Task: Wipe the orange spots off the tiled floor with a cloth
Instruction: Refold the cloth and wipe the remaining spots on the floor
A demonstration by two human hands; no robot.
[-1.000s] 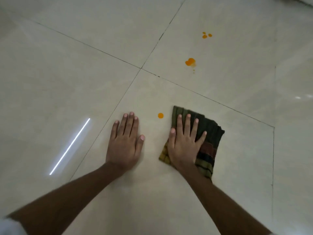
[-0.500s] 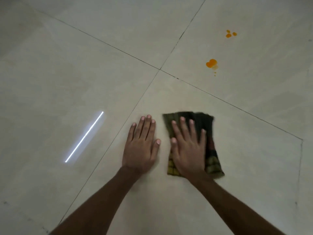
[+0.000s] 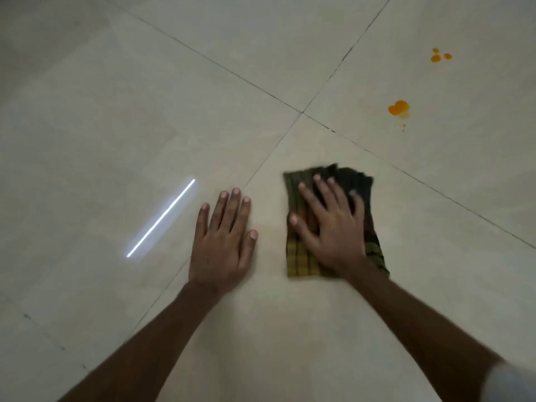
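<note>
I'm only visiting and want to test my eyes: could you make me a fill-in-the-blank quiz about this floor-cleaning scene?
Of the right hand and the left hand, only the ____ one touches the cloth.
The spots on the floor are ____ in colour.
A grout line runs ____ the cloth and the spots.
Missing words: right; orange; between.

Thin white light streak (image 3: 160,218), diagonal, mid-left; small dark speck (image 3: 27,316) near btm-left edge.

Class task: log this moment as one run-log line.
left hand: flat on tiled floor | right hand: pressing checked cloth | orange spots: two patches unwiped
</note>
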